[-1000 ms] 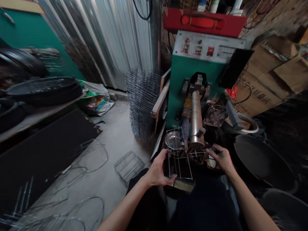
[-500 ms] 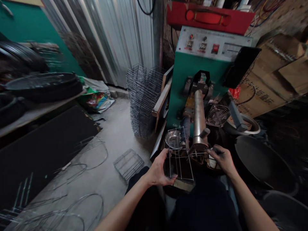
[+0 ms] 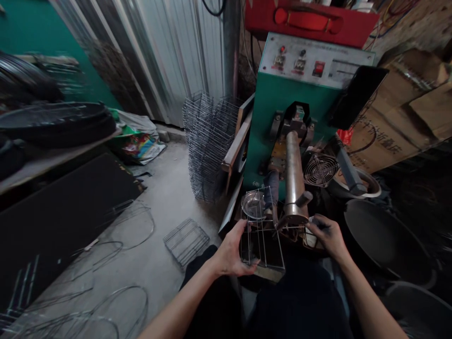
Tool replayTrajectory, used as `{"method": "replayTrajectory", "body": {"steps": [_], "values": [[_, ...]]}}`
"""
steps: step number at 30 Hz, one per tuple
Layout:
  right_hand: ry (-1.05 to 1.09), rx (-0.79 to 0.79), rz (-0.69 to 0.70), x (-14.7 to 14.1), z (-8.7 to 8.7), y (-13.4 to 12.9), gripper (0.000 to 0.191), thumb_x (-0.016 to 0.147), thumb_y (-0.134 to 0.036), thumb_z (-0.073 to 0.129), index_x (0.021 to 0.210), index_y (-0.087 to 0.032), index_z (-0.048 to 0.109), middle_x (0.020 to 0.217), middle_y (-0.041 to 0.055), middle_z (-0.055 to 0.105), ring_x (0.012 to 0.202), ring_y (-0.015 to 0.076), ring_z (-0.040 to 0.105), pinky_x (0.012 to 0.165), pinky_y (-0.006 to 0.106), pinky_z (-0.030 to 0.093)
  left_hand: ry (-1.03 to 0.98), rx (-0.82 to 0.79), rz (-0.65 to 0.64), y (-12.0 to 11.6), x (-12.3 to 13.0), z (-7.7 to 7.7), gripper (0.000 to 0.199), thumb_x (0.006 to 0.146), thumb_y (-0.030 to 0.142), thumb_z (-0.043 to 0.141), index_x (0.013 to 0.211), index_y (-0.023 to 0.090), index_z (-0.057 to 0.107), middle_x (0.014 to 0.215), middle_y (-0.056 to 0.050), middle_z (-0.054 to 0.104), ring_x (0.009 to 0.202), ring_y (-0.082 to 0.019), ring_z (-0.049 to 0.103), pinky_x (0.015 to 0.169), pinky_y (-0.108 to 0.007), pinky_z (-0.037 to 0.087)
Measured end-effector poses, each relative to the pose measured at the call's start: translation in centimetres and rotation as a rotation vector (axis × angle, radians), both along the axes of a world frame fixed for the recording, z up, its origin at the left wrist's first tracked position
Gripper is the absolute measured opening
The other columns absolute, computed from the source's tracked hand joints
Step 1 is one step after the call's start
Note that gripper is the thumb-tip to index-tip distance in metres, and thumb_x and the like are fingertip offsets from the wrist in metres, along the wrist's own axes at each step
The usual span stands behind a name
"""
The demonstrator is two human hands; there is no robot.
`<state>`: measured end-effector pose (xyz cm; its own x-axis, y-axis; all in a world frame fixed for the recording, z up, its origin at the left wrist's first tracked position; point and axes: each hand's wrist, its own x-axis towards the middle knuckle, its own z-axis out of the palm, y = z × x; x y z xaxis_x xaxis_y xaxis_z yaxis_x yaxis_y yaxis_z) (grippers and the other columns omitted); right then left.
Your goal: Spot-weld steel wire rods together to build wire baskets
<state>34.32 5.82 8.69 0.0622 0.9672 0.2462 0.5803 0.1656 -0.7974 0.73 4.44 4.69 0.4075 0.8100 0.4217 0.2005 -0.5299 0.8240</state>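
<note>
Head view, as I read it from my remote station. My left hand (image 3: 231, 249) is grasping the near side of a rectangular welded wire frame (image 3: 262, 240), thumb on top and fingers curled around the wires. My right hand (image 3: 328, 235) is clenched on a thin wire at the frame's far end, its fingers (image 3: 318, 225) pinched together. Held between both hands, the frame sits level at lower centre, just in front of the lower end of a steel electrode column (image 3: 294, 174) on a green spot-welding machine (image 3: 278, 106). This two-point hold keeps it steady at the machine. A small steel dish (image 3: 253, 205) shows through the frame's far end.

A tall stack of wire racks (image 3: 208, 146) stands upright against the machine's left side, within reach. A single flat wire grid (image 3: 186, 241) and loose wire hoops (image 3: 122, 301) lie on the concrete floor at lower left.

Writing: Chinese characters are printed on a cardboard carton (image 3: 384, 127) at right, but I cannot read them reliably. The control panel (image 3: 314, 61) labels are too small to read, and no brand is legible.
</note>
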Motion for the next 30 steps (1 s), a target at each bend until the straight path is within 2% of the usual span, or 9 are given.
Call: {"method": "replayTrajectory", "body": {"steps": [7,16,21,30], "values": [[-0.013,-0.014,0.012,0.41,-0.24,0.01,0.053,0.080,-0.065,0.072,0.058,-0.019,0.057,0.064,0.0010,0.052,0.062,0.0155,0.046,0.057,0.028,0.036,0.006,-0.014,-0.006,0.01,-0.10,-0.15,0.090,0.061,0.030,0.080,0.140,0.019,0.038,0.124,-0.011,0.057,0.111,-0.031,0.063,0.105,-0.053,0.057],[0.006,-0.058,0.016,0.31,0.30,0.10,0.056,0.077,-0.067,0.073,0.055,-0.019,0.053,0.059,-0.0012,0.044,0.059,0.0138,0.042,0.054,0.027,0.033,0.004,-0.031,-0.001,-0.10,0.01,0.67,0.081,0.061,0.029,0.077,0.133,0.018,0.043,0.118,-0.009,0.058,0.105,-0.028,0.064,0.100,-0.050,0.059],[-0.001,-0.057,0.015,0.42,0.23,0.05,0.056,0.078,-0.068,0.072,0.057,-0.019,0.054,0.060,-0.0010,0.045,0.060,0.0141,0.043,0.054,0.027,0.034,0.002,-0.044,0.004,-0.13,0.03,0.34,0.084,0.061,0.031,0.079,0.135,0.017,0.044,0.122,-0.011,0.058,0.111,-0.032,0.064,0.104,-0.053,0.057],[-0.031,-0.056,0.012,0.34,0.52,-0.11,0.058,0.078,-0.070,0.071,0.056,-0.020,0.051,0.058,-0.0013,0.045,0.058,0.0137,0.041,0.054,0.027,0.033,0.005,-0.029,0.001,-0.18,0.07,0.23,0.081,0.061,0.029,0.079,0.134,0.019,0.045,0.122,-0.010,0.059,0.108,-0.030,0.065,0.103,-0.054,0.058]]}}
